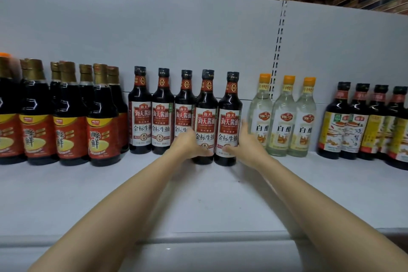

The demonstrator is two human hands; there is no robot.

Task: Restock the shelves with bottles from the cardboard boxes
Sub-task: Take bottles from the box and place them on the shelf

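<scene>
Two soy sauce bottles (216,121) stood side by side on shelf (198,194), ahead of back row (162,112); vinegar bottles (283,117) right, gold-capped bottles (66,115) left.

two dark soy sauce bottles, black caps, red-and-white labels, upright and touching side by side on the white shelf (220,194): left bottle (205,117), right bottle (228,117). they stand just forward of three matching bottles (162,112) lined along the back panel to their left.
</scene>
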